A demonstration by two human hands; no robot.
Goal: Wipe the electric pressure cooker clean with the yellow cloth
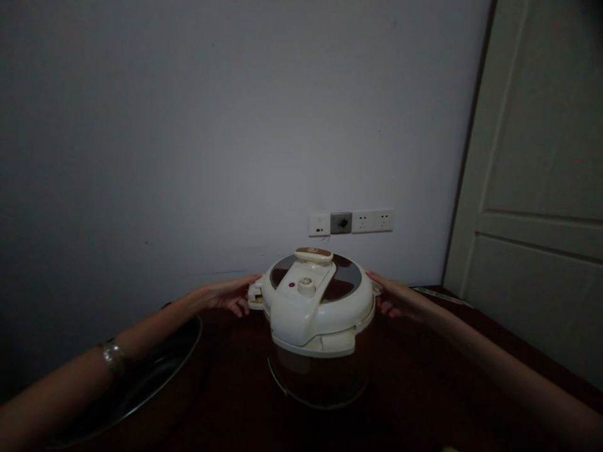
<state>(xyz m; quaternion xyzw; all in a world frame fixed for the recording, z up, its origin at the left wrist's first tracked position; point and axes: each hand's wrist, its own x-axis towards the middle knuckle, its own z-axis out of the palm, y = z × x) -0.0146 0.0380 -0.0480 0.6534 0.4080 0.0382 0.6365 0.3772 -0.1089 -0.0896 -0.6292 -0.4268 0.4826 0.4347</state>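
Note:
An electric pressure cooker [301, 314] with a cream lid, a round valve knob and a dark body is in front of me. Its lid is on. At its left side, my left hand [230, 296] is closed at the side handle, fingers curled beneath. My right hand [389, 298] grips the opposite side handle in the same way. A bracelet [113, 358] circles my left wrist. The cooker's dark body blends into the surface below, so I cannot tell whether its base is raised.
Below my left forearm sits a large dark pot [155, 370] with a thin rim. The dark red table [424, 364] reaches the wall. Sockets and switches [351, 222] are on the wall behind the cooker. A pale panelled door [532, 188] stands at the right.

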